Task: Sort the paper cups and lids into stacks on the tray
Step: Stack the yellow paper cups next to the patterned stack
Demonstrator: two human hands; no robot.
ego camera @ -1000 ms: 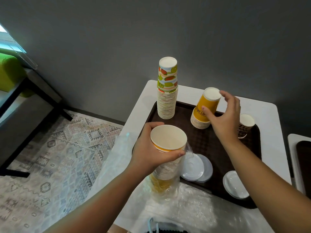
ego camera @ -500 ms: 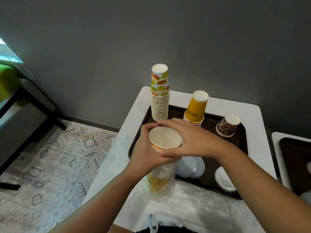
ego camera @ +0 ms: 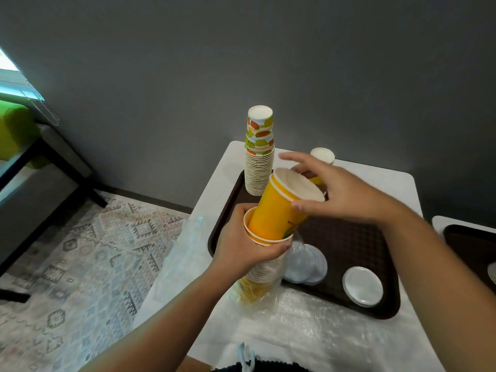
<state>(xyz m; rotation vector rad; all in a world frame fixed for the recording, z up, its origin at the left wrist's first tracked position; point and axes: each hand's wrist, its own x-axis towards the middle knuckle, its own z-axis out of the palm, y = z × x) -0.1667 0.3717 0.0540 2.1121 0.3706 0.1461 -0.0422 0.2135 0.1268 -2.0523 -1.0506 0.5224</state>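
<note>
My left hand (ego camera: 243,247) grips the top of a stack of yellow paper cups (ego camera: 259,277) that stands in a clear plastic sleeve at the front left of the brown tray (ego camera: 349,245). My right hand (ego camera: 341,194) holds one yellow cup (ego camera: 281,208) by its rim, tilted and partly lifted out of that stack. A tall stack of fruit-patterned cups (ego camera: 259,154) stands upside down at the tray's back left. Another upside-down yellow cup stack (ego camera: 322,157) is mostly hidden behind my right hand. White lids (ego camera: 306,264) and a separate lid (ego camera: 363,286) lie on the tray's front.
The tray sits on a white table (ego camera: 402,183) against a grey wall. Bubble wrap (ego camera: 308,318) and loose plastic cover the table's front. A second brown tray (ego camera: 472,245) lies on another table at the right. A patterned rug (ego camera: 80,259) covers the floor at the left.
My right hand came back from the upside-down yellow stack, took hold of the top cup of the stack in my left hand, and has pulled it up and tilted it.
</note>
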